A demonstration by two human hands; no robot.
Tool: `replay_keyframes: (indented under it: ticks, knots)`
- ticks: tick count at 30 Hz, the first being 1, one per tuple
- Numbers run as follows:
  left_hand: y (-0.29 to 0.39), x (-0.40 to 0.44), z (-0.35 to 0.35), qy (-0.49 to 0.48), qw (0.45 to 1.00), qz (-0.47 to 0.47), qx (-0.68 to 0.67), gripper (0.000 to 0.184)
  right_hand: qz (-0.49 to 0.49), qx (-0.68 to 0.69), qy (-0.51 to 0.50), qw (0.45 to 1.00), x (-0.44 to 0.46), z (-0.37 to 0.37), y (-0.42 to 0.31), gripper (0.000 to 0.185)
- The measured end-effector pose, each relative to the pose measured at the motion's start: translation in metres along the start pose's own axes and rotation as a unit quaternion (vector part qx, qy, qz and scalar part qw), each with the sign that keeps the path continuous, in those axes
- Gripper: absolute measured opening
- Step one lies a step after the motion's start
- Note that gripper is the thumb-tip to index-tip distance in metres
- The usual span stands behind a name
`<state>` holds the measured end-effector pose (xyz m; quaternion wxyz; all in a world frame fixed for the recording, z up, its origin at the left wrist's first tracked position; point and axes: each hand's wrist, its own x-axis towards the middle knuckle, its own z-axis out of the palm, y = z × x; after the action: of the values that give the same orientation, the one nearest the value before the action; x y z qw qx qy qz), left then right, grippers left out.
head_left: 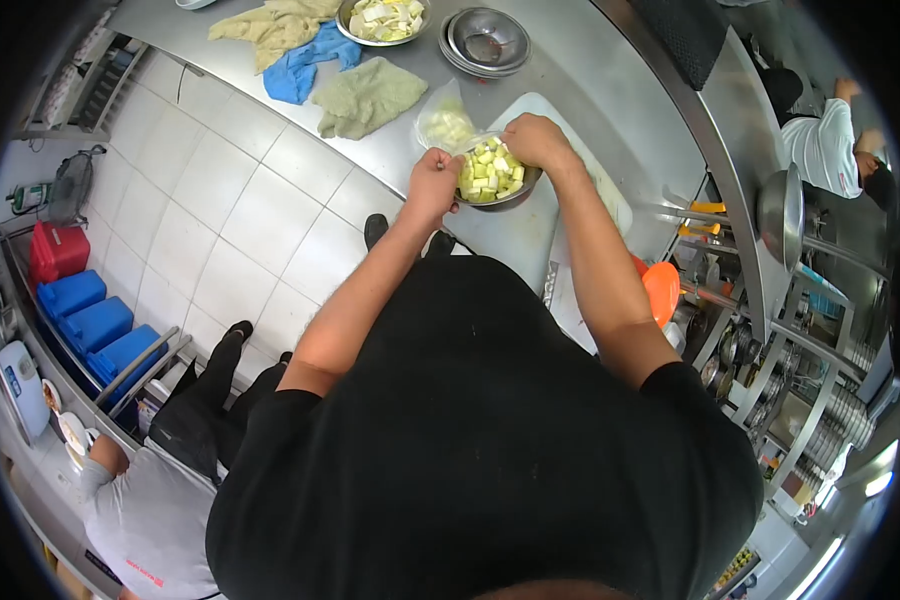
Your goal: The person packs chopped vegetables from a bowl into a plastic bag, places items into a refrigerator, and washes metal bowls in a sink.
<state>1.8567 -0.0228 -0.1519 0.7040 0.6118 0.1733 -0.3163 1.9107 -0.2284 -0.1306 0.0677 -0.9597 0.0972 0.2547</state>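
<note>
A metal bowl [518, 197] of pale green vegetable chunks [490, 172] stands at the near edge of the steel counter. Over its rim lies a clear plastic bag [478, 143]. My left hand [436, 183] pinches the bag at the bowl's left side. At the far right rim, my right hand [537, 140] has its fingers curled on the bag's other side. Just beyond the bowl sits a second clear bag [446, 124] with pale pieces in it. A white cutting board [610, 198] lies right of the bowl, partly behind my right forearm.
Stacked metal bowls [488, 40], a bowl of cut vegetables [386, 20], a blue cloth [308, 62] and a green cloth [370, 97] lie farther up the counter. One person [150, 510] is at the lower left, another [820, 140] at the upper right.
</note>
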Motion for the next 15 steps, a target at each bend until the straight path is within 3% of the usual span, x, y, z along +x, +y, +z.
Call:
replay_keyframes:
  ticks: [5, 8, 15]
  knots:
    - [0.001, 0.009, -0.009, -0.031, 0.999, 0.009, -0.004, 0.028, -0.077, 0.059, -0.089, 0.991, -0.019, -0.031, 0.000, 0.026]
    - [0.005, 0.011, -0.014, -0.043, 0.999, -0.007, 0.016, 0.030, -0.037, 0.086, -0.096, 0.991, -0.023, -0.027, -0.003, 0.025]
    - [0.021, -0.001, -0.017, -0.009, 0.998, 0.012, -0.053, 0.026, -0.054, 0.041, -0.024, 0.997, -0.034, -0.041, -0.018, 0.023]
